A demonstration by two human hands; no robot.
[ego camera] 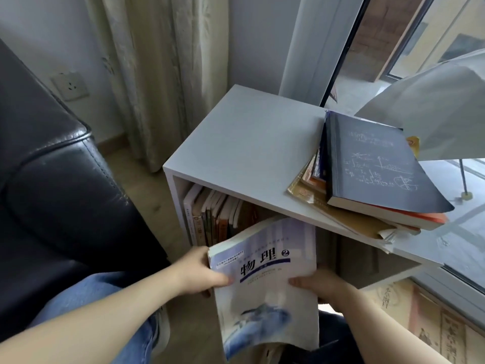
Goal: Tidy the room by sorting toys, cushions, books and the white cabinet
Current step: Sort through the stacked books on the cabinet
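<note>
A pale blue physics textbook [265,282] is held in front of the white cabinet [246,143], its top edge at the cabinet's open shelf. My left hand [202,274] grips its left edge with the thumb on the cover. My right hand [317,282] grips its right edge, thumb on the cover too. Several books [210,214] stand upright in the left part of the shelf. On the cabinet top at the right lies an untidy pile of books [349,214] with a dark blue book [375,164] uppermost.
A black leather sofa [52,185] fills the left side. A curtain [157,74] hangs behind the cabinet, beside a glass door [393,48]. More books or printed sheets [430,319] lie on the floor at the lower right. My denim-clad legs [110,298] are below.
</note>
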